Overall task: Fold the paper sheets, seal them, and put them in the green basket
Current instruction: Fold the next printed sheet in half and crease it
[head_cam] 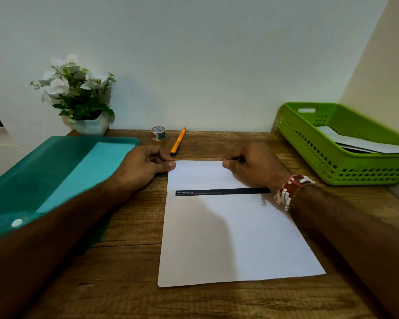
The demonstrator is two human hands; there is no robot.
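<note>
A white paper sheet [230,236] with a black printed bar lies flat on the wooden desk in front of me. My left hand [145,166] pinches its far left corner between thumb and curled fingers. My right hand [251,168] grips the far right corner the same way; beaded bracelets sit on that wrist. The green basket [327,162] stands at the right, against the wall, with folded white papers [364,143] inside. A small roll of tape [158,133] sits at the back of the desk.
A teal plastic folder [55,176] lies at the left, partly under my left forearm. An orange pen [177,141] lies just beyond the sheet. A white pot of artificial flowers [83,97] stands at the back left. Walls close off the back and right.
</note>
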